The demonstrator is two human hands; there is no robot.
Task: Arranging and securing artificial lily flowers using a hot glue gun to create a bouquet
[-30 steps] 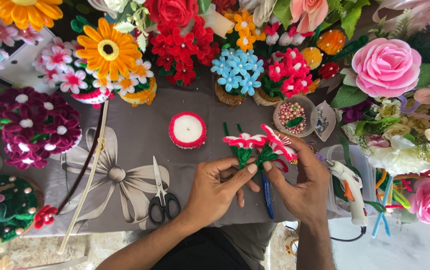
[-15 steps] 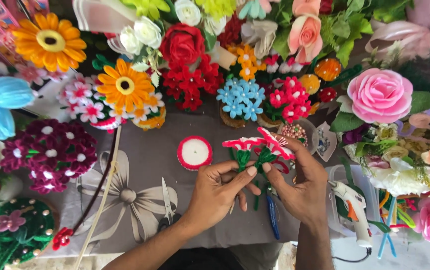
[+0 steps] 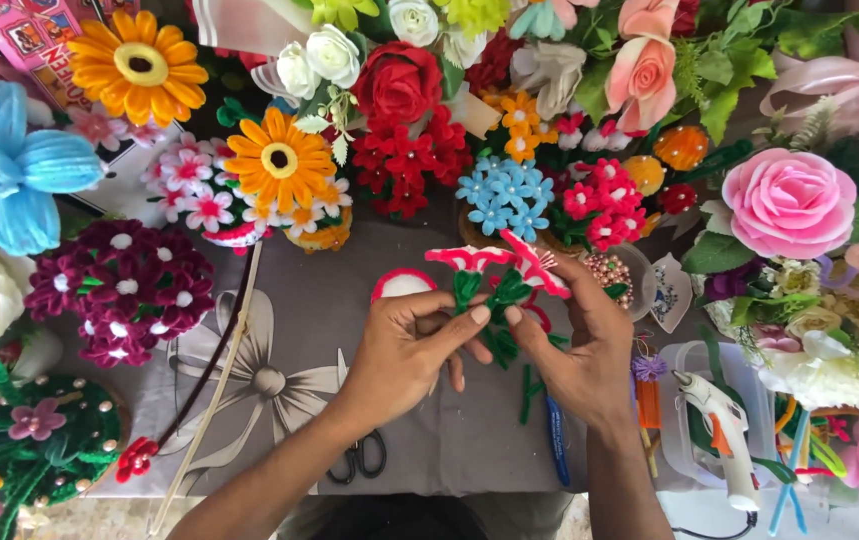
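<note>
A flat pink printed package (image 3: pixel 34 38) lies at the far left corner of the surface, tilted, with small coloured picture panels and red lettering on its face. An orange flower covers its right end and a blue flower its lower edge. No other label, sign or screen can be made out.

Both hands (image 3: pixel 494 345) pinch a pipe-cleaner flower (image 3: pixel 499 275) above the grey cloth (image 3: pixel 449 440).

Black-handled scissors (image 3: pixel 357 458) lie on the grey flower-printed cloth (image 3: pixel 279 370); a white glue gun (image 3: pixel 721 432) rests right, a pink rose (image 3: pixel 787 203) above it.
</note>
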